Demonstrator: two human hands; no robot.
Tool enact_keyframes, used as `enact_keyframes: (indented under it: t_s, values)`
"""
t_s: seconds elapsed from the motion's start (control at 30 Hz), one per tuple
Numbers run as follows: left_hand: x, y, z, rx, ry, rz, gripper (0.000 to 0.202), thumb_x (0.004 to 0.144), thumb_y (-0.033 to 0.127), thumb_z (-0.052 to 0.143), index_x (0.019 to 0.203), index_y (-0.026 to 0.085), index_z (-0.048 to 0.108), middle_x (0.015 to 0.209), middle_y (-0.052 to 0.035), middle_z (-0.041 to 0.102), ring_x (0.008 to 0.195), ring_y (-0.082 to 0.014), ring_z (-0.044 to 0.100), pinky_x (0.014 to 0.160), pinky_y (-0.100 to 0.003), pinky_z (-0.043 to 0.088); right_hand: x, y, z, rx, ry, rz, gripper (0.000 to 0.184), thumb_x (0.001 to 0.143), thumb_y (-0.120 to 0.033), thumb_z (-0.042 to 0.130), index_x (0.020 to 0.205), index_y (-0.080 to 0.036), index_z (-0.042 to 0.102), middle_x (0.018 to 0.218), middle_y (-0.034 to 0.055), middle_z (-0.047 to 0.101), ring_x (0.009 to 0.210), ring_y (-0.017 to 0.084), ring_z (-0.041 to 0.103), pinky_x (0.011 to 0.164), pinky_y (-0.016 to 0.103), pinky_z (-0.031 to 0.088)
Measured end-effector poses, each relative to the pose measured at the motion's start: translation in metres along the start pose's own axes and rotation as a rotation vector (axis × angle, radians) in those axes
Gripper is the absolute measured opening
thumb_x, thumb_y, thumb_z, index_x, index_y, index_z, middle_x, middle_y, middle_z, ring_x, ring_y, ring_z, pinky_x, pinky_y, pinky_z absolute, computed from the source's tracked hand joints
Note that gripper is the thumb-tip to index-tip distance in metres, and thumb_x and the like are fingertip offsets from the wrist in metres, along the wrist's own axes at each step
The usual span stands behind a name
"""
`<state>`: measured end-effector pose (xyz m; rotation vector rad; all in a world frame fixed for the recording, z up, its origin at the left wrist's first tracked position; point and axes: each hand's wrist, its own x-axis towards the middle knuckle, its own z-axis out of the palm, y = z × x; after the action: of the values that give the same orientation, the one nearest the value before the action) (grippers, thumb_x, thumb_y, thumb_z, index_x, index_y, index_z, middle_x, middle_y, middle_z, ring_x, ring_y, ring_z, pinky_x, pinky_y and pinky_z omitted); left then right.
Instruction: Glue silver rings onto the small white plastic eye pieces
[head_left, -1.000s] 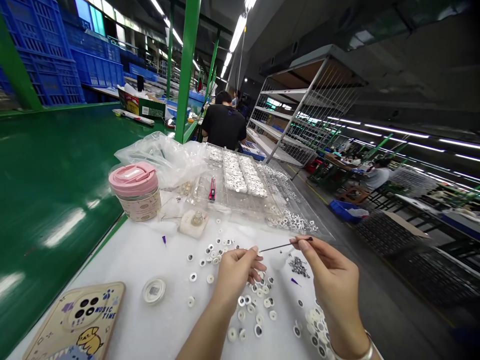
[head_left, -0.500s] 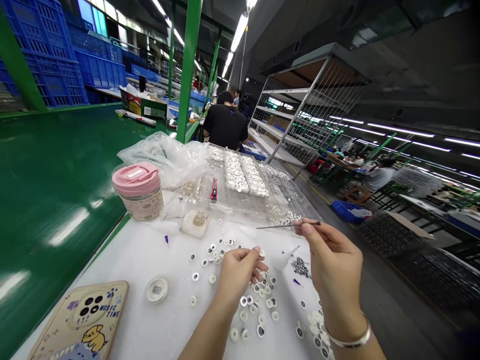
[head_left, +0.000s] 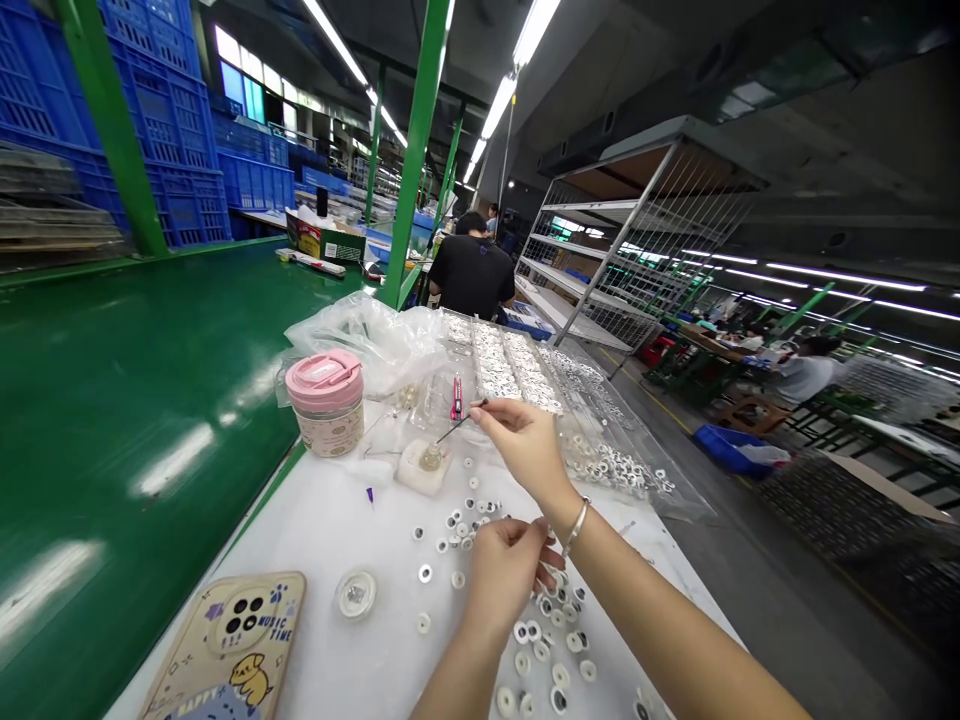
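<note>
Right hand (head_left: 521, 438), pinching thin dark rod (head_left: 452, 430), has reached clear glass bottle (head_left: 430, 459) toward white table's (head_left: 319, 535) left edge; left hand's (head_left: 504, 568) grip unclear.

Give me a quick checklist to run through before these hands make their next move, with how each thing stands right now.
1. Right hand grips the thin dark tool: ok, pinched near one end.
2. Tool's far tip lies inside the small glass bottle: cannot tell; it points to the bottle's top, but the detail is too small.
3. Bottle sits on the white block: ok.
4. Left hand has a disc between its fingers: cannot tell; the fingertips are partly hidden.
5. Loose discs gathered in one pile: not ok, they are scattered over the white tabletop.
6. Pink lid on its jar: ok.
</note>
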<state>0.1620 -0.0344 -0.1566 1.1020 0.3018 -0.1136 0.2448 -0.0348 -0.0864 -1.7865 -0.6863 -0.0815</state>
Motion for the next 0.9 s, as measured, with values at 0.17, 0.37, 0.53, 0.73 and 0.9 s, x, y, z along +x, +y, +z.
enact_keyframes:
  t_s: [0.17, 0.37, 0.53, 0.73, 0.9]
  values:
    - [0.0, 0.0, 0.001, -0.006, -0.007, 0.008, 0.027, 0.077, 0.032, 0.048, 0.063, 0.009, 0.056, 0.061, -0.0088, 0.062, 0.038, -0.0096, 0.048, 0.037, -0.018, 0.03, 0.008, 0.001, 0.006, -0.06, -0.221, 0.057, 0.031, 0.067, -0.027, 0.063, 0.093, -0.011, 0.064, 0.086, 0.0084, 0.066, 0.08, 0.017, 0.062, 0.075, 0.032, 0.05]
    - [-0.006, 0.005, 0.0, -0.052, -0.061, 0.048, 0.035, 0.076, 0.04, 0.053, 0.069, 0.007, 0.059, 0.061, -0.0102, 0.061, 0.039, -0.0085, 0.047, 0.041, -0.018, 0.033, -0.03, -0.019, -0.059, -0.366, -0.175, -0.004, 0.026, 0.077, -0.031, 0.053, 0.098, -0.019, 0.062, 0.098, 0.0051, 0.061, 0.086, 0.014, 0.058, 0.077, 0.029, 0.048]
    - [-0.013, 0.007, 0.002, -0.042, -0.142, 0.108, 0.037, 0.076, 0.043, 0.055, 0.066, 0.007, 0.058, 0.055, -0.0075, 0.058, 0.039, -0.0087, 0.045, 0.041, -0.019, 0.034, -0.088, -0.016, -0.109, -0.506, -0.298, 0.052, 0.032, 0.079, -0.031, 0.053, 0.108, -0.02, 0.059, 0.093, 0.0061, 0.059, 0.077, 0.014, 0.057, 0.07, 0.027, 0.048]
    - [-0.019, 0.005, 0.005, 0.086, -0.253, 0.144, 0.041, 0.078, 0.045, 0.052, 0.062, 0.008, 0.058, 0.057, -0.0087, 0.059, 0.04, -0.0086, 0.045, 0.042, -0.019, 0.034, -0.118, -0.004, -0.115, -0.402, -0.291, 0.05, 0.025, 0.078, -0.028, 0.055, 0.1, -0.022, 0.064, 0.089, 0.0051, 0.061, 0.079, 0.014, 0.057, 0.071, 0.026, 0.048]
    - [-0.023, 0.004, 0.005, 0.124, -0.302, 0.127, 0.041, 0.077, 0.047, 0.053, 0.064, 0.008, 0.059, 0.058, -0.0081, 0.058, 0.041, -0.0083, 0.046, 0.043, -0.019, 0.033, -0.131, -0.001, -0.112, -0.323, -0.189, 0.083, 0.023, 0.077, -0.027, 0.056, 0.097, -0.021, 0.066, 0.084, 0.0051, 0.062, 0.075, 0.014, 0.057, 0.068, 0.026, 0.048]
